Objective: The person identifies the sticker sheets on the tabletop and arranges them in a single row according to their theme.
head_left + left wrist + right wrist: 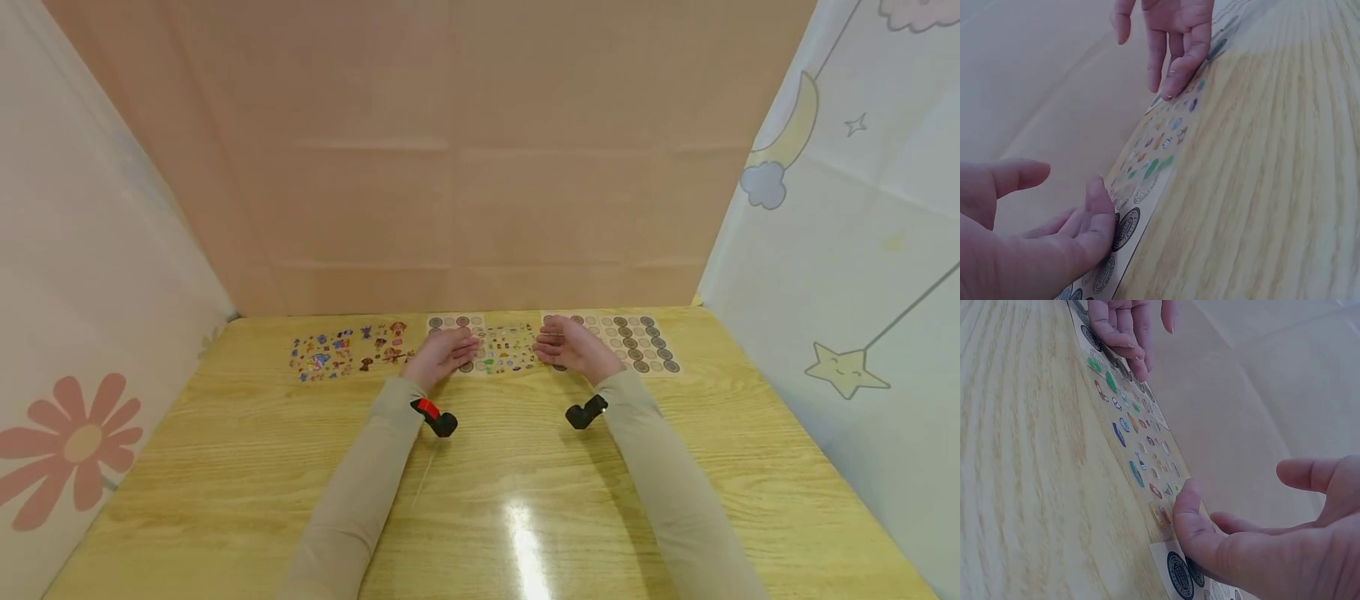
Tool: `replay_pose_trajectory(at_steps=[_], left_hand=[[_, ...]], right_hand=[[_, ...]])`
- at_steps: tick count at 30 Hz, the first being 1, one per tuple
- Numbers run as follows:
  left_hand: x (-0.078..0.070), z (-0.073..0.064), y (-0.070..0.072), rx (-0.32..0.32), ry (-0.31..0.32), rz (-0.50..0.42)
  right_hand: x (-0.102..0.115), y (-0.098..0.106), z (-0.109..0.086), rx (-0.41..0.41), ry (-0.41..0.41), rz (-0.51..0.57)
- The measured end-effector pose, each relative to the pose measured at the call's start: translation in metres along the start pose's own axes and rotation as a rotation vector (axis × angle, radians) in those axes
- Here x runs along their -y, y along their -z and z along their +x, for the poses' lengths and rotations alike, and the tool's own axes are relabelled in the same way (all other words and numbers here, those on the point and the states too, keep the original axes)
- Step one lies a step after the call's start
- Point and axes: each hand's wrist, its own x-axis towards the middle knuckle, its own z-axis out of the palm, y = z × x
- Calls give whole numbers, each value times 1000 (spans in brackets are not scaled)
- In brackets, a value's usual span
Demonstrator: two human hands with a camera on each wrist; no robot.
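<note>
A row of sticker sheets lies along the back of the table. In the middle is a clear sheet of small colourful stickers (pixel 510 348), with my hands on either side. My left hand (pixel 442 357) is at a sheet of round stamp-like stickers (pixel 1125 231), its fingers loosely bent and nothing in its grasp. Across from it, my right hand (pixel 576 346) is over another sheet of round stickers (pixel 1179 575), likewise holding nothing. Both palms face inward, thumbs raised. The hands cover parts of the round-sticker sheets; whether the fingertips press on them I cannot tell.
Left of my left hand lie a sheet of brown cartoon stickers (pixel 382 342) and one of blue cartoon stickers (pixel 320 358). More round stickers (pixel 641 343) lie at the right. A plain backdrop (pixel 450 208) rises behind the wooden table (pixel 495 467); patterned side panels (pixel 862 275) flank it.
</note>
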Motion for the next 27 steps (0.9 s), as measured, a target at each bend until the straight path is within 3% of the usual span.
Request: replay_pose_trajectory(at_steps=[4,9,18,23,27], left_hand=[[4,-1,-3,-40,-60,115],[1,-5,-5,-122,-58,90],[-10,-8,-8,-82,45,-18],[-9,-7,-11,-60,97,-88],[-8,-8,-11,-55,98,-117]], right_hand=[[-2,-1,0,-10,-6,2],[-1,-1,-3,-4,25,-60],[6,5,-3,-27,98,-211],[8,3,-6,6,66,-171],[9,1,-7,17,46,-148]])
